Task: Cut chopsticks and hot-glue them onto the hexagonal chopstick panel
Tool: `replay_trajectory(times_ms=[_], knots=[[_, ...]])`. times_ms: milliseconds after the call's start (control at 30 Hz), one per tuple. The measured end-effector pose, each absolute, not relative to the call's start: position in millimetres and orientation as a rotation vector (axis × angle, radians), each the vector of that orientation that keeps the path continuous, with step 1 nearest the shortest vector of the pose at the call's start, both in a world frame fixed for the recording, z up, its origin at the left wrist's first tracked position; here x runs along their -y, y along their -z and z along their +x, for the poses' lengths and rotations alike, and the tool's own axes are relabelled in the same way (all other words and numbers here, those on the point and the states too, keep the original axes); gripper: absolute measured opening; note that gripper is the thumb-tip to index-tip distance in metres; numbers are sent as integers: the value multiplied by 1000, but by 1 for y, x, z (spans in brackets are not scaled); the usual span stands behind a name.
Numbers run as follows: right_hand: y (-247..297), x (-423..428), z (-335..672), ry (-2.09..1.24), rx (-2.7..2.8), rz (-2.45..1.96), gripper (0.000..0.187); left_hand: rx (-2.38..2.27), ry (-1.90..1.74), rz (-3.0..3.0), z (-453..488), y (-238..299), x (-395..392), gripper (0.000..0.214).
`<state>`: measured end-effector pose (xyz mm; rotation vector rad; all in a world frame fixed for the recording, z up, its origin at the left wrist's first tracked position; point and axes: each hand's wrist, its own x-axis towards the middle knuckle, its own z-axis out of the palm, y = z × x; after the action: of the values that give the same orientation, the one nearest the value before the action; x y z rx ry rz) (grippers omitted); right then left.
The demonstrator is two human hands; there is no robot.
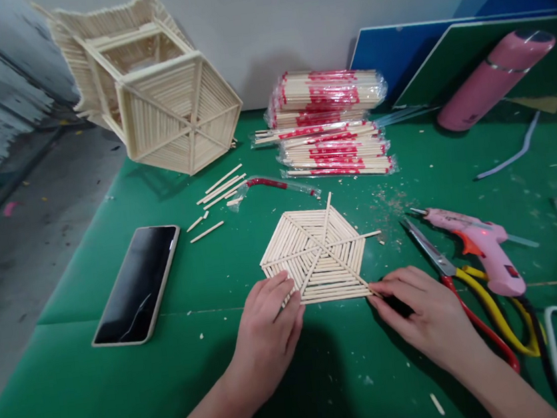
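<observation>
Pinching the near-right corner of the hexagonal stick panel (322, 251): right grip (425, 309), thumb and forefinger together. Left grip (271, 320) lies over the near-left corner, fingers bent and close; can't tell if it pinches an edge or only presses. Panel sits mid-scene on the green surface (210, 274), just beyond both hands. Risks, judged: uneven pull between the two corners could skew the thin sticks or pop a joint. Far spoke end (329, 200) and right spoke end (372, 234) jut past the rim; a snag could lever them loose. Glue gun (467, 234) lies on its side at right, red light showing; if hot, its nozzle could burn a straying hand. Scissors (431, 252) lie open-handled near the right grip; a sideways sweep could knock them.
</observation>
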<state>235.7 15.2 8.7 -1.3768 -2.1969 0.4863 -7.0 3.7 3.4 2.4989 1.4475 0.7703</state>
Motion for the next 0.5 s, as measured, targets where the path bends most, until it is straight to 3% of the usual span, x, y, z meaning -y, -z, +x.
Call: replay_trajectory(times_ms=[500], knots=[[-9,-17,233,-516,2162,-1393,12,-1459,-796,2552,-6,-5,-7,16]])
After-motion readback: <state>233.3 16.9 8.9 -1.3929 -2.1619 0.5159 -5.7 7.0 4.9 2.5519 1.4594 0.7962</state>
